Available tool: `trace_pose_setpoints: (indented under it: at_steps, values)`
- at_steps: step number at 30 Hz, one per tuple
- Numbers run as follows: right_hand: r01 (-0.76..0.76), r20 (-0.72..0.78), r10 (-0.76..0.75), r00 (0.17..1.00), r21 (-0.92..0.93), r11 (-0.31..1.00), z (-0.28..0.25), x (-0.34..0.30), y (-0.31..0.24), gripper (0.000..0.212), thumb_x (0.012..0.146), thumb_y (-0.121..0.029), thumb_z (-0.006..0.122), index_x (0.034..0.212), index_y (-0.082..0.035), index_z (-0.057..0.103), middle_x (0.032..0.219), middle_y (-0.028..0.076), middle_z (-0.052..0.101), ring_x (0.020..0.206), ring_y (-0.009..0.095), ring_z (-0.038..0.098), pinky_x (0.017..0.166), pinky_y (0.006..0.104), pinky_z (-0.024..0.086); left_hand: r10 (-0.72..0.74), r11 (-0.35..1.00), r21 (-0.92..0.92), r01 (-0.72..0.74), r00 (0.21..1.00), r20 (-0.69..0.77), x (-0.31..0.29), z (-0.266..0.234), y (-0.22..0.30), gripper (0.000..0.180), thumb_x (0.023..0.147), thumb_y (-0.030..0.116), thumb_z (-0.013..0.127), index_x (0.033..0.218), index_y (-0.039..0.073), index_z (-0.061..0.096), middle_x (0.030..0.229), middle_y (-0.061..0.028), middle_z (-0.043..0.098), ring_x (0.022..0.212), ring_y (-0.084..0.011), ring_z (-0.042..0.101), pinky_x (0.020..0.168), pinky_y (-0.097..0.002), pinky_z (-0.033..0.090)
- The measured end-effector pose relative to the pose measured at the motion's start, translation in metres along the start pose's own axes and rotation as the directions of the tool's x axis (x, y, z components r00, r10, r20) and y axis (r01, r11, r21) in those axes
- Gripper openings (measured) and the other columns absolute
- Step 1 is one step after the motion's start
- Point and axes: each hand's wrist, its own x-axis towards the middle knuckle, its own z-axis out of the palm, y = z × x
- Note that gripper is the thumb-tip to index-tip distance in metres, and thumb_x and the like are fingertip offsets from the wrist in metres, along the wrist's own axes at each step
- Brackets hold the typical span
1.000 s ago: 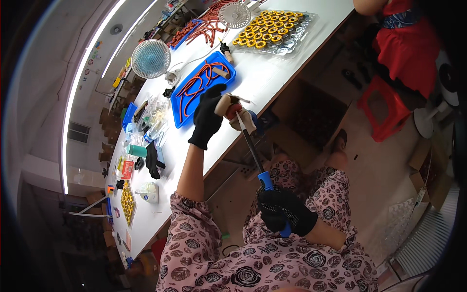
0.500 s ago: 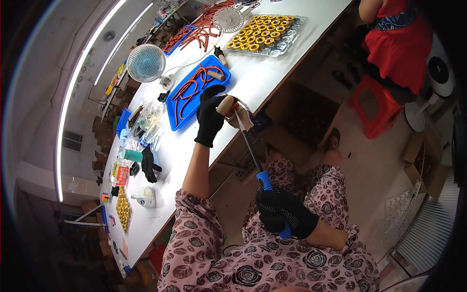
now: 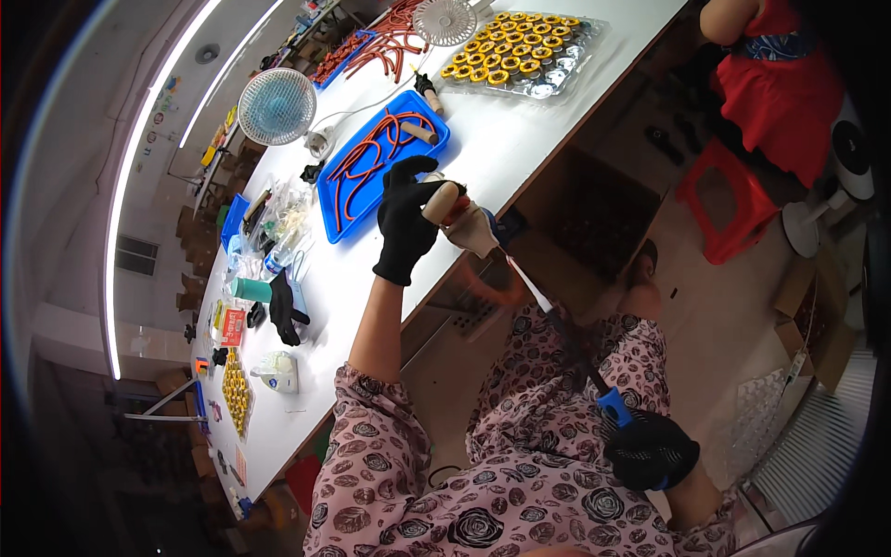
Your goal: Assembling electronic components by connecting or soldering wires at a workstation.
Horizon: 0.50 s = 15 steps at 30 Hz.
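My left hand (image 3: 406,232), in a black glove, is closed over the table's front edge around a pale whitish piece (image 3: 476,232) with red-orange showing beside it. A tan cylinder (image 3: 440,203) covers or sits at its thumb; I cannot tell which. In my black-gloved right hand (image 3: 652,451), low at the right, is a blue-handled tool with a long dark shaft and a pale pointed tip (image 3: 531,285). The tip points up-left towards the whitish piece, a little apart from it. Below that piece is a blurred orange smear (image 3: 495,290) that I cannot make out.
On the white table lie a blue tray (image 3: 327,209) with orange cords, a clear pack of yellow rings (image 3: 506,51), a small fan (image 3: 277,106), a black glove (image 3: 286,311) and plastic bags. A red stool (image 3: 729,204) and a person in red are at the right.
My right hand has moved down and right, drawing the tool's tip away from the whitish piece. My left hand has barely shifted. The blurred orange smear is new.
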Motion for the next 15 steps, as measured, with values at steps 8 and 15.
trace_pose_setpoints:
  at_steps: [8,15]
  values:
    - [-0.097,-0.024,0.097,0.995,0.003,0.995,-0.033,-0.047,0.000,0.029,0.084,-0.005,0.059,0.112,-0.005,0.050,0.066,0.008,0.055,0.049,0.014,0.050,0.042,0.0255,0.038,-0.020,1.000,0.015,0.019,0.999,0.045,0.003,0.001,0.005,0.012,0.081,0.022,0.062,0.087,0.018,0.072,0.105,-0.0087,0.057,0.099,-0.0257,0.052,0.081,-0.0346,0.043]
    - [-0.264,-0.435,-0.006,0.900,-0.556,0.788,-0.008,-0.061,-0.016,0.029,0.081,-0.006,0.063,0.105,-0.003,0.047,0.067,0.007,0.051,0.049,0.013,0.045,0.042,0.0275,0.035,-0.047,0.999,-0.009,0.047,0.996,-0.080,-0.008,-0.021,0.026,0.026,0.075,0.013,0.065,0.101,0.014,0.068,0.110,-0.0146,0.056,0.102,-0.0278,0.054,0.085,-0.0368,0.044]
